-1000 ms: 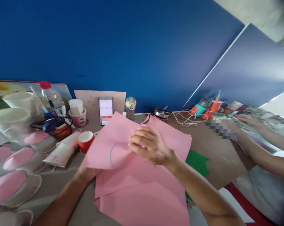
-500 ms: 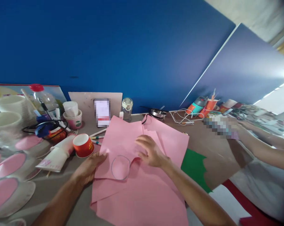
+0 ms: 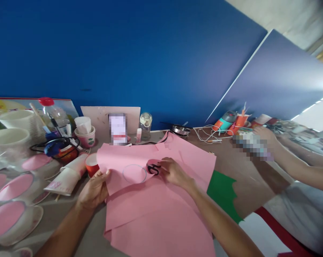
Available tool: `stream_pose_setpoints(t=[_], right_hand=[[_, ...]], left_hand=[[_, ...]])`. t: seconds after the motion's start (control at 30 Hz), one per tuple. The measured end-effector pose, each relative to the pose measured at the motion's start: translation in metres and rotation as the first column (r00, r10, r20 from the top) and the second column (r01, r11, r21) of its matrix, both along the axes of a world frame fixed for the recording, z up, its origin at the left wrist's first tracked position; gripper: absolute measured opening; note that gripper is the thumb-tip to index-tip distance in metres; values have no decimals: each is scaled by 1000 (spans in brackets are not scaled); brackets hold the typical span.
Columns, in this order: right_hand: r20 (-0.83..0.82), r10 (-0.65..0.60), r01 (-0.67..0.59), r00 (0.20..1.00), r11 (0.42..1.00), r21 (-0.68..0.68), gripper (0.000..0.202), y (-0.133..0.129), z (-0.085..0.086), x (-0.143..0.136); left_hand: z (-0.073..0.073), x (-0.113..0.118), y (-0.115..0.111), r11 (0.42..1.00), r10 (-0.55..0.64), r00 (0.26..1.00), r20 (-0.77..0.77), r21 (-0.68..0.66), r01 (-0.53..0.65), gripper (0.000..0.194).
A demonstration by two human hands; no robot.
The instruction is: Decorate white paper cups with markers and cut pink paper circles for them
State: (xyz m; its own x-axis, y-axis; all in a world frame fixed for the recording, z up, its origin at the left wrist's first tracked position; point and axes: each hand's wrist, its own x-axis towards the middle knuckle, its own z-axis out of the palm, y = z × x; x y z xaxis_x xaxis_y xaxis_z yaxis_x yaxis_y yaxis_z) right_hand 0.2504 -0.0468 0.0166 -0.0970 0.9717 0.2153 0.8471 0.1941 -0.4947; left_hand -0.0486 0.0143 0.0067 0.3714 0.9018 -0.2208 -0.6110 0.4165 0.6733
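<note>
A pink sheet (image 3: 129, 157) with a drawn circle (image 3: 134, 174) is lifted and curved above other pink sheets (image 3: 161, 221). My left hand (image 3: 95, 188) grips its left edge, thumb on top. Black scissor handles (image 3: 153, 168) show at the sheet's right part, just right of the circle; the blades are hidden. My right hand (image 3: 174, 173) is beside the handles, its fingertips close to them, and whether it grips them is not clear.
On the left stand paper cups (image 3: 65, 176), a red cup (image 3: 92, 164), a bottle (image 3: 54, 114) and bowls with pink paper (image 3: 14, 187). A phone (image 3: 118, 129) leans at the back. Green paper (image 3: 224, 192) lies right; another person's arms (image 3: 292, 157) are beyond.
The circled sheet has been raised at its near edge and shifted left, partly covering the red cup. Black scissor handles have come into view by my right hand. My left hand has moved slightly left.
</note>
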Motion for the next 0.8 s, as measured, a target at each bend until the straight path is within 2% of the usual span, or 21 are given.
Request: stream_pose_setpoints(t=[0.07,0.13,0.33,0.57,0.67,0.8], right_hand=[[164,-64,56,984,997,54,22,6,6,-10],[251,-90,78,964,995,56,23,12,10,-18],[392,86,-48,916,993,-107,24,25,12,-33],[426,83,-45,901,994,-100,27,26,10,-37],[365,64,-19,929,992,-128,23,25,10,-36],[264,27,14,964,988,-152,22,23,7,-36]], left_hand=[[1,3,2,999,45,999,0,7,-45,26],[3,5,4,997,74,997,7,8,-74,24],[9,6,9,981,190,981,41,17,-191,25],[10,9,5,977,210,978,0,27,-210,24],[7,9,5,978,207,978,-37,36,-206,24],[2,13,5,981,195,966,-167,29,-193,24]])
